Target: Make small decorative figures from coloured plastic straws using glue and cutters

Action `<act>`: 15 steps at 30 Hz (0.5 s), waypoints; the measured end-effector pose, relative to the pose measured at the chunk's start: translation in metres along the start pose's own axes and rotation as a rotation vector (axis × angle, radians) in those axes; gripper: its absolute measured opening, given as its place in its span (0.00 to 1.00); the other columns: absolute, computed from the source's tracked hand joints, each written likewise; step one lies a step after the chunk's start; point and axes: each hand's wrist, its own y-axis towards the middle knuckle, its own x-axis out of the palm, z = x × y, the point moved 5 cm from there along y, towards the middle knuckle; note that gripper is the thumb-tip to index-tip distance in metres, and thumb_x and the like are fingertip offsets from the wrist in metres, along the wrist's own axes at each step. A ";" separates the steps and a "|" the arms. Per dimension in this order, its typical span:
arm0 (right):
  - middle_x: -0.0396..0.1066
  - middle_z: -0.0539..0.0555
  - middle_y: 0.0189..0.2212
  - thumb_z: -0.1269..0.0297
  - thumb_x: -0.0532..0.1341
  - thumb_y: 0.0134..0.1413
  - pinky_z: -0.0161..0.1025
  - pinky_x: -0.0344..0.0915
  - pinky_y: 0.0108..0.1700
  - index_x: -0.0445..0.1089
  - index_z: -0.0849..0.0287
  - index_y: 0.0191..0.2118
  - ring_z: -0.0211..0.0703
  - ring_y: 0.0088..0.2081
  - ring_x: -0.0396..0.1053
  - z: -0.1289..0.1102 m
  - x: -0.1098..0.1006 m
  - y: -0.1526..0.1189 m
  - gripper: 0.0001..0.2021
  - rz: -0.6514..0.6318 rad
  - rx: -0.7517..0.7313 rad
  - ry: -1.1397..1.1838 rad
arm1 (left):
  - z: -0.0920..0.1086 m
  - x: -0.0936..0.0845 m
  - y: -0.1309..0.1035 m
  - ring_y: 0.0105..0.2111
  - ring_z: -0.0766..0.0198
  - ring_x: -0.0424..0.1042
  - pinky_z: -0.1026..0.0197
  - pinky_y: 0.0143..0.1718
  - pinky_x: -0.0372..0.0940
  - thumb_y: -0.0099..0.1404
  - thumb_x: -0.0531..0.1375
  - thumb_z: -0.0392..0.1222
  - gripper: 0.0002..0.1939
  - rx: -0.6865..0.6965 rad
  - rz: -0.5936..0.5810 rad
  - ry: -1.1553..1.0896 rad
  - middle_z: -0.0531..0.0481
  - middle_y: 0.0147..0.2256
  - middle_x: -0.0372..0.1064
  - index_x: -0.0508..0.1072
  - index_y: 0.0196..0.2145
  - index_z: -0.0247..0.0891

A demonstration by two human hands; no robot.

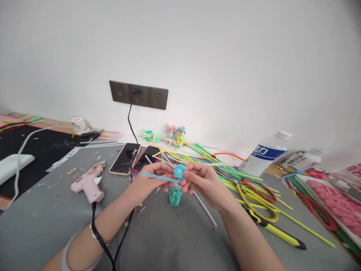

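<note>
A light blue pipe cleaner [179, 171] is coiled into a flat spiral, and its straight tail points left. My left hand [152, 180] has its fingers closed on it at the left side of the coil. From the right, my right hand [201, 182] pinches the coil's edge between thumb and fingers. Just below the hands, a teal green fuzzy piece [175, 196] stands on the grey table. A pale purple pipe cleaner [205, 209] lies right of it, partly hidden under my right hand.
A pink glue gun [88, 184] lies left, its cord crossing my left forearm. Phones [125, 159] lie behind my left hand. Pipe cleaners, scissors [258, 192], a yellow cutter [282, 233] and a white bottle [266, 152] are right. Small figures [179, 136] stand by the wall.
</note>
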 end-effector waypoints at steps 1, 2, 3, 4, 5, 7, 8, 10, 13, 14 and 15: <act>0.76 0.51 0.22 0.54 0.72 0.47 0.28 0.64 0.22 0.69 0.60 0.30 0.36 0.22 0.74 -0.001 0.000 0.001 0.16 0.017 -0.013 0.006 | 0.000 0.001 0.000 0.27 0.68 0.72 0.68 0.25 0.65 0.55 0.71 0.44 0.13 0.010 -0.020 0.017 0.51 0.29 0.75 0.76 0.34 0.35; 0.76 0.50 0.22 0.54 0.72 0.47 0.28 0.64 0.22 0.69 0.60 0.30 0.36 0.23 0.74 -0.001 0.001 0.001 0.16 0.028 -0.026 0.007 | -0.001 0.002 0.000 0.29 0.67 0.72 0.68 0.26 0.64 0.54 0.72 0.42 0.13 0.016 -0.042 0.027 0.51 0.30 0.75 0.77 0.35 0.36; 0.76 0.50 0.22 0.54 0.72 0.47 0.28 0.63 0.23 0.69 0.60 0.30 0.36 0.23 0.73 -0.002 0.001 0.001 0.16 0.035 -0.040 0.006 | -0.002 0.003 0.001 0.30 0.67 0.72 0.68 0.26 0.64 0.54 0.72 0.41 0.13 0.020 -0.060 0.029 0.50 0.31 0.76 0.78 0.36 0.36; 0.75 0.50 0.22 0.54 0.72 0.47 0.29 0.63 0.23 0.68 0.60 0.30 0.36 0.23 0.73 -0.002 0.003 0.002 0.16 0.037 -0.052 -0.001 | -0.003 0.003 0.001 0.30 0.67 0.72 0.68 0.26 0.64 0.53 0.72 0.41 0.14 0.024 -0.065 0.029 0.50 0.32 0.76 0.78 0.37 0.36; 0.75 0.50 0.22 0.54 0.72 0.47 0.29 0.62 0.23 0.68 0.59 0.30 0.35 0.23 0.72 -0.002 0.004 0.002 0.16 0.035 -0.063 -0.011 | -0.005 0.002 0.001 0.29 0.67 0.72 0.68 0.26 0.64 0.53 0.72 0.41 0.13 0.029 -0.058 0.033 0.50 0.32 0.76 0.78 0.37 0.36; 0.74 0.49 0.22 0.54 0.71 0.49 0.29 0.60 0.23 0.68 0.59 0.31 0.34 0.22 0.70 -0.001 0.006 0.003 0.16 0.021 -0.076 -0.036 | -0.006 -0.002 0.001 0.25 0.69 0.70 0.68 0.24 0.62 0.53 0.72 0.42 0.12 0.035 -0.017 0.054 0.50 0.28 0.75 0.79 0.33 0.35; 0.74 0.48 0.22 0.54 0.70 0.50 0.29 0.59 0.22 0.68 0.59 0.31 0.33 0.21 0.69 0.000 0.006 0.003 0.16 0.014 -0.079 -0.045 | -0.007 -0.004 0.001 0.23 0.70 0.69 0.68 0.23 0.62 0.53 0.72 0.43 0.11 0.037 0.010 0.060 0.51 0.26 0.75 0.79 0.31 0.34; 0.72 0.47 0.22 0.54 0.70 0.51 0.29 0.57 0.22 0.68 0.59 0.31 0.31 0.20 0.67 0.002 0.006 0.003 0.15 0.005 -0.077 -0.058 | -0.006 -0.006 0.001 0.22 0.69 0.69 0.68 0.23 0.62 0.53 0.72 0.44 0.11 0.040 0.045 0.051 0.51 0.23 0.74 0.79 0.28 0.34; 0.71 0.47 0.22 0.54 0.69 0.52 0.30 0.55 0.22 0.67 0.59 0.31 0.30 0.19 0.65 0.004 0.005 0.002 0.15 -0.008 -0.068 -0.065 | -0.003 -0.006 0.001 0.24 0.67 0.71 0.67 0.24 0.65 0.51 0.73 0.44 0.11 0.069 0.082 0.018 0.50 0.22 0.74 0.80 0.25 0.34; 0.71 0.47 0.22 0.54 0.69 0.53 0.30 0.55 0.22 0.67 0.59 0.31 0.30 0.19 0.64 0.005 0.004 0.002 0.15 -0.016 -0.066 -0.067 | -0.002 -0.006 0.001 0.24 0.67 0.72 0.67 0.25 0.66 0.50 0.73 0.44 0.11 0.076 0.098 0.009 0.50 0.22 0.75 0.80 0.24 0.34; 0.72 0.47 0.22 0.54 0.68 0.53 0.30 0.55 0.22 0.67 0.59 0.31 0.30 0.19 0.64 0.005 0.004 0.002 0.15 -0.023 -0.066 -0.070 | -0.002 -0.007 0.001 0.24 0.67 0.73 0.67 0.26 0.67 0.50 0.73 0.44 0.10 0.083 0.119 -0.001 0.50 0.22 0.75 0.80 0.24 0.34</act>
